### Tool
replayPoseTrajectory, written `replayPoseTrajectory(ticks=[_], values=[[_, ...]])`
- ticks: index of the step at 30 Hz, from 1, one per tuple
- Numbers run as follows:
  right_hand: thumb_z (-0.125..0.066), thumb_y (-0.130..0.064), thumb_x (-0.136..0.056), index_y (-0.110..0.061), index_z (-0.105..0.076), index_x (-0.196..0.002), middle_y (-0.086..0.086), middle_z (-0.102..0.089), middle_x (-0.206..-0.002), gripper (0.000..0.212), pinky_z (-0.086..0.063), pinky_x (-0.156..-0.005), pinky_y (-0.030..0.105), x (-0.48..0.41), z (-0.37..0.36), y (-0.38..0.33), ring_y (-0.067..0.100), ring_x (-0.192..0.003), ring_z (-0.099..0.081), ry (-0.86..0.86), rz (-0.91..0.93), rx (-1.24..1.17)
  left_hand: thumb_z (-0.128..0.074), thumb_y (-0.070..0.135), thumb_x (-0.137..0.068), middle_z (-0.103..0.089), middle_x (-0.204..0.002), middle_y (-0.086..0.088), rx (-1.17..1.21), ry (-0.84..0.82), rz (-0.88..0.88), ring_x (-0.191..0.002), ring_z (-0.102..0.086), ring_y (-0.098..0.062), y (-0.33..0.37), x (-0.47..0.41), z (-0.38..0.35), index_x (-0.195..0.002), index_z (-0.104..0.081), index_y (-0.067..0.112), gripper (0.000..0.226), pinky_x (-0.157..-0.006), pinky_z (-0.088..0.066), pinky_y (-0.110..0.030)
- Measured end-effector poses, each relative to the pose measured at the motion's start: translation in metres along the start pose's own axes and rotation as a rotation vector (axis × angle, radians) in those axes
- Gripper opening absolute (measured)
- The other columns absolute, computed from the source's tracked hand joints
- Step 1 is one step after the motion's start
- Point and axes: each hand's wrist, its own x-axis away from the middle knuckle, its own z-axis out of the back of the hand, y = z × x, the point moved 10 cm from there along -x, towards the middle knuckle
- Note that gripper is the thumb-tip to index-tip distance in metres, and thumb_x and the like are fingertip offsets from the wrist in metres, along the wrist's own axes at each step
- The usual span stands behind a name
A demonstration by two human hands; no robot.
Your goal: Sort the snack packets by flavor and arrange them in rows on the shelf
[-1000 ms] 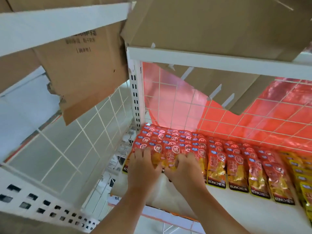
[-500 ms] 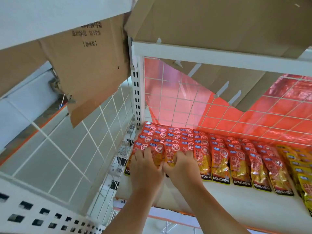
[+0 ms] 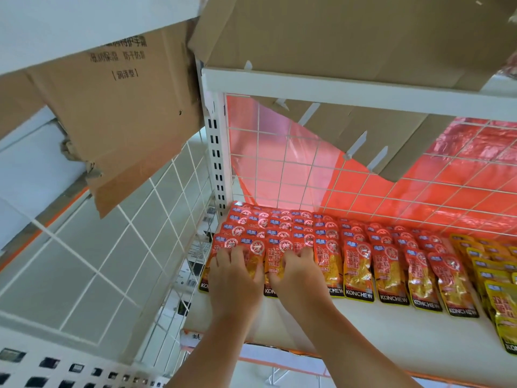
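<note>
Left hand: the left hand (image 3: 235, 278) lies palm down on the front packets of the leftmost columns, its fingers (image 3: 223, 254) straight and close together, pressing and gripping nothing.
Right hand: the right hand (image 3: 299, 275) lies just beside it, thumbs nearly touching, with its fingers (image 3: 303, 252) flat on the next column and only slightly bent at the tips.
Red flavor: the red-and-gold foil snack packets (image 3: 358, 264) lie in overlapping columns from the shelf's left end to past its middle, their black bottom bands toward the front.
Yellow flavor: the yellow foil snack packets (image 3: 500, 303) lie in like columns at the right, touching the last red column.
Shelf: the white flat shelf board (image 3: 363, 326) carries all the packets, with a bare strip along its front.
Back: a white wire grid panel (image 3: 279, 169) stands behind the rows, with red shiny film (image 3: 461, 191) beyond it.
Above: brown cardboard sheets (image 3: 126, 107) hang down over the shelving.
Post: a white slotted metal upright (image 3: 215, 152) stands at the back left corner.
</note>
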Motion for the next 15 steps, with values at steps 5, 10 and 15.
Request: replayPoseTrajectory(ticks=[5,10,15], values=[[-0.069,-0.041,-0.086,-0.016,-0.06,-0.108,0.006,-0.044,-0.113,0.036,-0.053,-0.077,0.035,0.0,-0.003,0.001,0.031,-0.086,-0.06,-0.027,-0.002,0.036,-0.074,0.044,-0.088,-0.061,-0.106,-0.004,0.015,-0.024,0.009,-0.098,-0.058,-0.026,0.002,-0.001,0.004,-0.115,-0.064,0.019,0.038,-0.083,-0.052,-0.04],[-0.067,-0.045,-0.087,-0.017,-0.059,-0.108,0.005,-0.045,-0.113,0.037,-0.052,-0.071,0.032,0.001,0.0,-0.001,0.027,-0.083,-0.059,-0.008,0.024,0.073,-0.063,0.048,-0.089,-0.06,-0.119,0.001,0.0,-0.059,0.074,-0.108,-0.053,-0.024,-0.005,-0.005,0.016,-0.123,-0.061,0.026,0.041,-0.092,-0.048,-0.043],[-0.066,-0.038,-0.086,-0.018,-0.059,-0.103,0.0,-0.044,-0.105,0.027,-0.047,-0.07,0.026,0.005,0.004,-0.014,0.023,-0.087,-0.059,-0.002,0.085,0.047,-0.057,0.055,-0.091,-0.053,-0.139,0.002,-0.092,-0.152,0.099,-0.127,-0.045,-0.024,-0.02,-0.002,0.015,-0.142,-0.051,0.03,0.056,-0.106,-0.043,-0.046]])
